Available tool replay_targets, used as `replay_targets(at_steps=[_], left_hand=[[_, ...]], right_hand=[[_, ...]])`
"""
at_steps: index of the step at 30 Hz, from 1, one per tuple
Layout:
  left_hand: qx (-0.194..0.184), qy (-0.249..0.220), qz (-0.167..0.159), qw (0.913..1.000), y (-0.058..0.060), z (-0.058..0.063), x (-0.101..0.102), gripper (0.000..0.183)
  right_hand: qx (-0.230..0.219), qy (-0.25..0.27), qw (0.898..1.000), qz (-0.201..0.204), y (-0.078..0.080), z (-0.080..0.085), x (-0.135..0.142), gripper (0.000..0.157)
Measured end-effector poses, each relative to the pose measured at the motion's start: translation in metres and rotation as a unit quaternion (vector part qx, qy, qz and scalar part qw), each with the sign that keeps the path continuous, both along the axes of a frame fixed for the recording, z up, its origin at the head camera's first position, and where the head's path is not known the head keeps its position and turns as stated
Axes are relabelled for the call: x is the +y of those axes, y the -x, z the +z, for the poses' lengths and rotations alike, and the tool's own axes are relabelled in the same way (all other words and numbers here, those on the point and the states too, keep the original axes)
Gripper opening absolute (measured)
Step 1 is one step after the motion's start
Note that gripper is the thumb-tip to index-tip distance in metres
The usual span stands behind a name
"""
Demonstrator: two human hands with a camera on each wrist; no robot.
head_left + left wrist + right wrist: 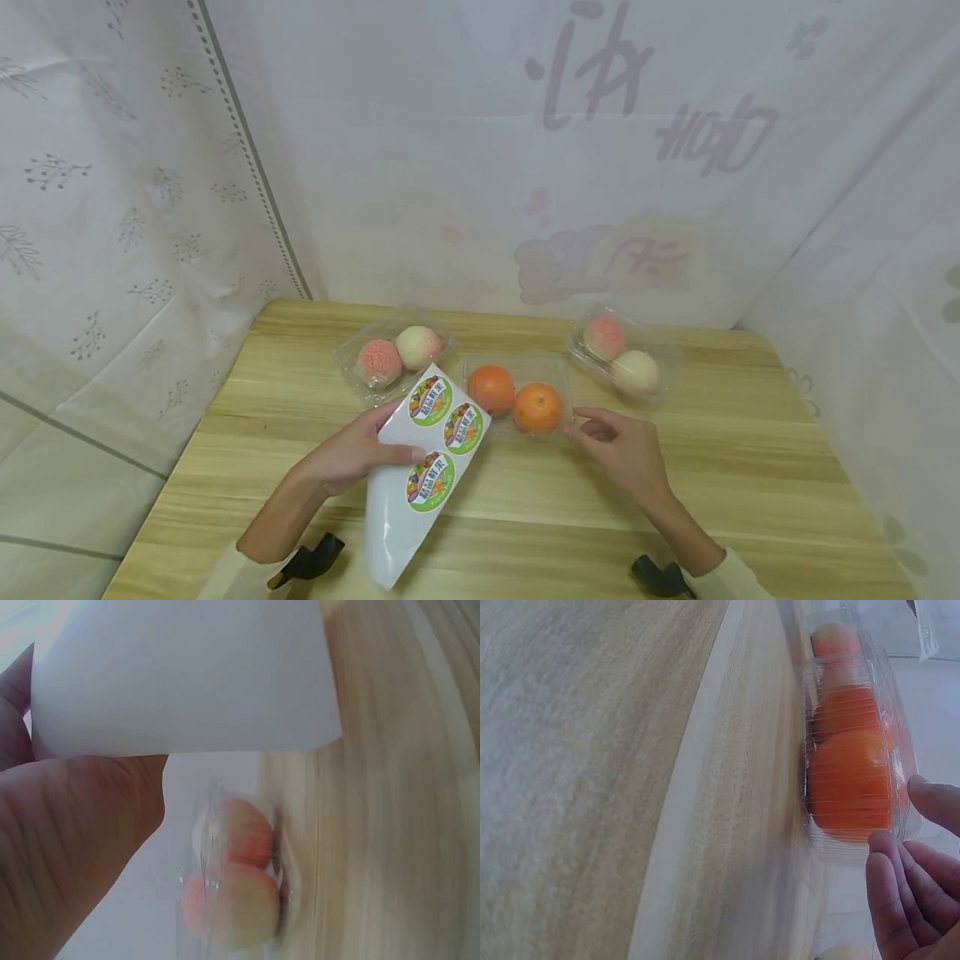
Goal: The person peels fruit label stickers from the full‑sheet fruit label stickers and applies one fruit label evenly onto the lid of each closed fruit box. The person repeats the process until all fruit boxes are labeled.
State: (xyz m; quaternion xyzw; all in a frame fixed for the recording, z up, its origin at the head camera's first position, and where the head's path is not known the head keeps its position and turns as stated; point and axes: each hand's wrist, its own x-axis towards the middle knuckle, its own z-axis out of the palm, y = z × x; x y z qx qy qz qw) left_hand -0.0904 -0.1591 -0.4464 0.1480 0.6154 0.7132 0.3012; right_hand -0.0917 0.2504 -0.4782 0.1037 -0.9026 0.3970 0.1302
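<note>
My left hand [358,452] grips a white sheet of stickers [393,508], the thumb lying across its front. Three round labels with fruit pictures and a green edge show on that front; the left wrist view catches only the sheet's plain white side. In the middle of the table, a clear plastic box [534,365] with a lid holds two oranges [538,407]. The thumb and fingertips of my right hand [628,454] pinch the box's right edge near its front corner. The sheet's upper corner overlaps the box's left side in the head view.
Behind the sheet, at left, stands another clear box [347,357] with two peaches [379,363]. A third box [667,354] with two peaches [635,372] is at the back right. Pale patterned cloth [420,167] hangs along the back and sides of the wooden table [720,467].
</note>
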Motion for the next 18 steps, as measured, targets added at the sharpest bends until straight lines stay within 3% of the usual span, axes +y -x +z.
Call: replay_targets(at_steps=[13, 18], left_hand=[[-0.010, -0.021, -0.006, 0.9997, 0.005, 0.008, 0.028, 0.062], [-0.011, -0.032, -0.014, 0.9993, 0.007, 0.008, 0.038, 0.063]], right_hand=[[0.021, -0.025, 0.999, 0.007, 0.005, -0.001, 0.005, 0.024], [0.044, -0.013, 0.999, -0.005, 0.012, 0.014, 0.006, 0.020]])
